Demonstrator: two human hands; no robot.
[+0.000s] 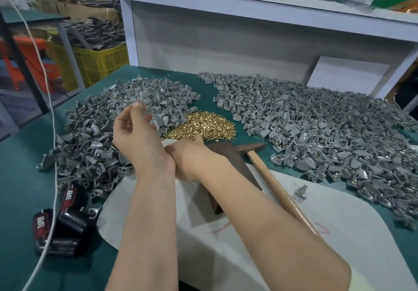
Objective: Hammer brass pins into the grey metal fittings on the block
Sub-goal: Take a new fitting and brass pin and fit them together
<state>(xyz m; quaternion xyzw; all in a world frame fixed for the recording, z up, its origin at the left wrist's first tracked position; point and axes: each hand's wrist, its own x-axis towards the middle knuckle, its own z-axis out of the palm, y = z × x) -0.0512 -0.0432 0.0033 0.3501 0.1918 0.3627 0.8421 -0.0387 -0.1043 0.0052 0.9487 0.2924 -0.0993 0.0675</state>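
Note:
My left hand (133, 130) is raised over the left heap of grey metal fittings (95, 136), its fingertips pinching a grey fitting, which is blurred. My right hand (187, 155) crosses beneath my left wrist and reaches the near edge of the brass pin pile (203, 125); its fingers are hidden. The dark brown block (228, 164) lies under my right forearm on a white sheet (339, 222). A hammer (269, 173) with a wooden handle lies just right of the block, untouched. A second heap of fittings (328, 132), many with brass pins in them, covers the right side.
One lone fitting (300, 191) sits on the white sheet near the hammer handle. Black spring hand grips (58, 225) and a white cable (54, 155) lie at the left on the green table. A white shelf (248, 3) rises behind; a yellow crate (99, 62) stands beyond the table.

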